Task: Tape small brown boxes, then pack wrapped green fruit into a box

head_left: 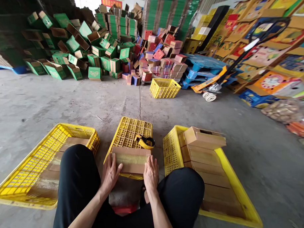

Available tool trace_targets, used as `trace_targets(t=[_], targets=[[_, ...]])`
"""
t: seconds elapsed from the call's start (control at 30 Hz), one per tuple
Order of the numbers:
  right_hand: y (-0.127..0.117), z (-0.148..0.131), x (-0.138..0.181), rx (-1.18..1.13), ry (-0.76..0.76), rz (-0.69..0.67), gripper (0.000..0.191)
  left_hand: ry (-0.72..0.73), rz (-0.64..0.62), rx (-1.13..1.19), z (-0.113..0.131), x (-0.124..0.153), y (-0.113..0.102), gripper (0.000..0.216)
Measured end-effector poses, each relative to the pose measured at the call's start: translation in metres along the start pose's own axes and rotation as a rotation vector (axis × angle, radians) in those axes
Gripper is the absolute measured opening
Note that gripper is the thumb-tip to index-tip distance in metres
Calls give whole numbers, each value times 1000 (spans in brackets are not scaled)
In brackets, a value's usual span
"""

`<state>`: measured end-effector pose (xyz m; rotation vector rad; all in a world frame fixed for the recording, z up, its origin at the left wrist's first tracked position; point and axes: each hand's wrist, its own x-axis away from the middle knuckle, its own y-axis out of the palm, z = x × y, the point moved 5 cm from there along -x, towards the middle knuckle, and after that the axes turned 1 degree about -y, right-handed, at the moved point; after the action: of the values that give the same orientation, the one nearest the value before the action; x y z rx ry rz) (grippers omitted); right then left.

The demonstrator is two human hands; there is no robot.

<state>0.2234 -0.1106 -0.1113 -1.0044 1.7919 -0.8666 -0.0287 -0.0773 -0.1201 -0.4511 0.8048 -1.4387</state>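
A brown cardboard box [131, 160] with clear tape along its top lies on an upturned yellow crate [127, 129] between my knees. My left hand [110, 171] rests on the box's left end, thumb apart from the fingers. At the opposite end, my right hand [151, 172] lies with fingers stretched along the edge. Both hands touch the box from the sides. Just beyond it, a yellow tape dispenser [144, 141] sits on the crate.
Taped boxes lie in the left yellow crate [17, 178]; several boxes fill the right yellow crate [244, 200]. Farther off are another yellow crate [165, 88], heaped green cartons [94, 72], blue pallets [202, 64] and a pallet jack [222, 75].
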Motion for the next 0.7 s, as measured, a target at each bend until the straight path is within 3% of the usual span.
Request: trace_targets(t=[0.2, 0.47, 0.7], targets=[[7, -16, -2, 85, -119, -42, 55, 79, 34, -61, 7, -4, 10, 75], [17, -41, -5, 24, -234, -31, 54, 100, 55, -73, 22, -2, 22, 79], [24, -51, 0, -21, -298, -92, 50, 189, -24, -83, 44, -5, 29, 68]])
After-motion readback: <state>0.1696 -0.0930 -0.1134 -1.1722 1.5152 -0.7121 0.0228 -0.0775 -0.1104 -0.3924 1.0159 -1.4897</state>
